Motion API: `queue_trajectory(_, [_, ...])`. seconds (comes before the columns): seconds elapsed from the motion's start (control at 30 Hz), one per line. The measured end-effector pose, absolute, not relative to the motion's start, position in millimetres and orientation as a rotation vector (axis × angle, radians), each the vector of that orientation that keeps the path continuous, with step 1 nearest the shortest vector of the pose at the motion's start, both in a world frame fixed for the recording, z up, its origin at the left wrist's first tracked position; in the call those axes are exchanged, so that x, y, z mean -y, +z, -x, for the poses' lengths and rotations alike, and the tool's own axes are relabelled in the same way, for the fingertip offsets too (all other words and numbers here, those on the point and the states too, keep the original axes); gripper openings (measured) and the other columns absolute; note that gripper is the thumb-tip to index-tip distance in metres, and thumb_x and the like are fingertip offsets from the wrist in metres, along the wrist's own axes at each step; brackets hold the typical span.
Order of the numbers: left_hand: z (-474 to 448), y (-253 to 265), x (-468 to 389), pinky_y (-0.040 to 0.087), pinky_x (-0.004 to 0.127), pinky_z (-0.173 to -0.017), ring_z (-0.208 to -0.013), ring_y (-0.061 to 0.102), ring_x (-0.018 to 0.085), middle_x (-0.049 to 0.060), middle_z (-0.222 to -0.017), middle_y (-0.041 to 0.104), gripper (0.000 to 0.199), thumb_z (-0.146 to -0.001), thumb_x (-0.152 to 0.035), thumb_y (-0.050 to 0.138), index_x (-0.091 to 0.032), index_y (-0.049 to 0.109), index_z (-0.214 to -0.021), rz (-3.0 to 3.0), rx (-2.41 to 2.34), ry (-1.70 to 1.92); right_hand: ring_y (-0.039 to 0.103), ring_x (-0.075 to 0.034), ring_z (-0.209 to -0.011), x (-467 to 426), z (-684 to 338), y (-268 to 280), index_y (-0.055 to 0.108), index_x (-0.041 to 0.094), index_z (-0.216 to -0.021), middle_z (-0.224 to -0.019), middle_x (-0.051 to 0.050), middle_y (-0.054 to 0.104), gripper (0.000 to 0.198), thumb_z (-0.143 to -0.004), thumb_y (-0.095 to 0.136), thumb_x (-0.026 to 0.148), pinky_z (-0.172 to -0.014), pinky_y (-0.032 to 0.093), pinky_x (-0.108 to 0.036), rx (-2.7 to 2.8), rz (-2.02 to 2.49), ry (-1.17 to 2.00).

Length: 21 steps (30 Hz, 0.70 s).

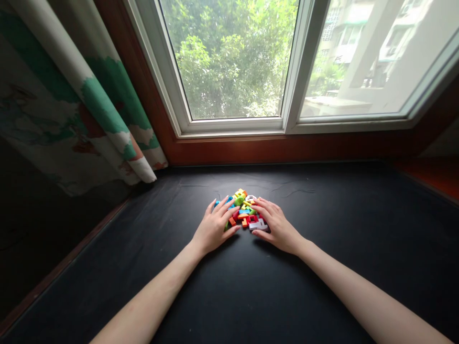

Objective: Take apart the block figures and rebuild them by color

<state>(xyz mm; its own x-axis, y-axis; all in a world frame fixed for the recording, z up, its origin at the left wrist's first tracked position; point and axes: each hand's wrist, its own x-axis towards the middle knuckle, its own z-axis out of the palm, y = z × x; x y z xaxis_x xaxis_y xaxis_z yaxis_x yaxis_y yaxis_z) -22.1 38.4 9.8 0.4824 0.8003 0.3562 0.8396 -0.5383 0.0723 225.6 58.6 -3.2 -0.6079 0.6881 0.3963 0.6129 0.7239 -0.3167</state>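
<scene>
Evidently, bare left hand (214,225) and right hand (280,230), both spread wide, are flanking mixed-shape multicoloured plastic pieces (245,210), apparently gathering; lifting one would call for pinching.

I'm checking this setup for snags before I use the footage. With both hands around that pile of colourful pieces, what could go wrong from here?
1. The small pieces lie in a loose-looking heap, so a push from the left hand or right hand might scatter some.
2. The pale grey piece sits at the near edge, by the right thumb, and could get knocked away.
3. Both hands hide parts of the heap, so pieces may be missed.
</scene>
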Motion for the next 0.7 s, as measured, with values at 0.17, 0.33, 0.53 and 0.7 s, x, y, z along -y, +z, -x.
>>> queue_trajectory(0.17, [2.0, 13.7, -20.6, 0.028, 0.048, -0.115, -0.135, 0.046, 0.027, 0.008, -0.14, 0.057, 0.036, -0.095, -0.03, 0.049, -0.021, 0.057, -0.129, 2.646, 1.26, -0.635, 0.046, -0.028, -0.129, -41.3, -248.3, -4.3, 0.05, 0.024, -0.123, -0.134, -0.013, 0.053, 0.035, -0.089, 0.059, 0.028, -0.104, 0.041, -0.048, 2.297, 1.027, 0.248])
queue_trajectory(0.33, [-18.2, 13.4, -9.7, 0.03, 0.047, -0.115, -0.129, 0.052, 0.026, 0.007, -0.137, 0.059, 0.036, -0.095, -0.026, 0.049, -0.02, 0.056, -0.129, 2.745, 1.161, -0.636, 0.051, -0.027, -0.119, -34.8, -257.3, -2.9, 0.055, 0.025, -0.111, -0.124, -0.011, 0.054, 0.023, -0.088, 0.061, 0.024, -0.099, 0.044, -0.047, 2.289, 1.03, 0.297])
queue_trajectory(0.53, [-16.2, 12.0, -11.8, 0.033, 0.047, -0.112, -0.126, 0.054, 0.025, 0.006, -0.133, 0.062, 0.028, -0.094, -0.024, 0.05, -0.02, 0.061, -0.12, 2.74, 1.157, -0.714, 0.054, -0.026, -0.112, -36.4, -254.6, -0.3, 0.058, 0.024, -0.102, -0.117, -0.009, 0.057, 0.018, -0.086, 0.066, 0.023, -0.095, 0.047, -0.044, 2.307, 0.995, 0.331])
queue_trajectory(0.7, [-14.6, 10.3, -15.9, 0.038, 0.046, -0.109, -0.123, 0.055, 0.025, 0.006, -0.129, 0.064, 0.02, -0.093, -0.023, 0.052, -0.021, 0.064, -0.109, 2.7, 1.149, -0.752, 0.054, -0.023, -0.109, -36.4, -255.5, -0.5, 0.057, 0.023, -0.092, -0.113, -0.008, 0.057, 0.008, -0.088, 0.064, 0.022, -0.095, 0.047, -0.041, 2.289, 0.949, 0.366])
